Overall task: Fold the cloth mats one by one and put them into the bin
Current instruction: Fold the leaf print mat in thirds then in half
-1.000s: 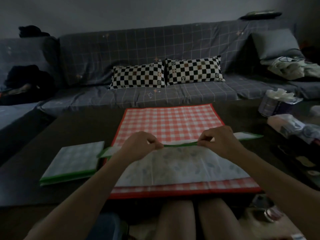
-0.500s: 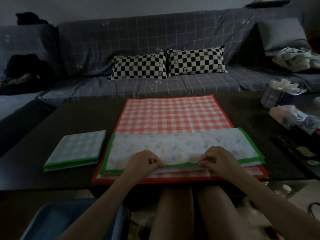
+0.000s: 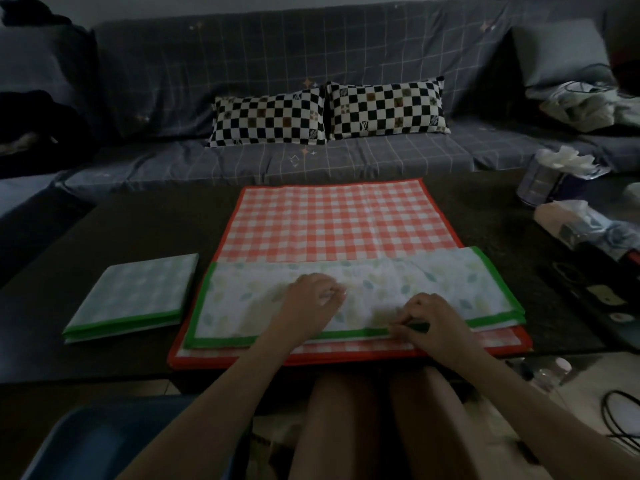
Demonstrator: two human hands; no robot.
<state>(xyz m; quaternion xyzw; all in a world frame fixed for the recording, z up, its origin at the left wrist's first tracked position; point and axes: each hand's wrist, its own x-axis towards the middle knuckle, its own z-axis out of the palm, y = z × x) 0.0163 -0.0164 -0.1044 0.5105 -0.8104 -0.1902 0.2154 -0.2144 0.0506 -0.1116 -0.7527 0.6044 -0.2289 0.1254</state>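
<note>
Since half a second ago, left hand (image 3: 311,299) has slid off the near hem up onto the middle of the leaf-print mat (image 3: 363,292); right hand (image 3: 429,320) is much where it was at the near edge. Mat is folded once, a long strip with green border, lying across the near part of the red checked mat (image 3: 332,223) on the tabletop (image 3: 138,230). Left fingers curled loosely, knuckles resting on the cloth, gripping nothing I can make out. Right fingers pinch the green hem at about 5 o'clock of the strip. Judgement: first fold done, layers being squared and flattened. Next move likely calls for bringing one short end over to the other, corners matched, then a press. Folded green mat (image 3: 135,299) sits at 9 o'clock, just beside, not yet binned. Blue bin (image 3: 90,441) below the tabletop edge at 7 o'clock. Writing: checkered cushions (image 3: 388,109) carry small monogram marks, too blurred to read; nothing else legible.
</note>
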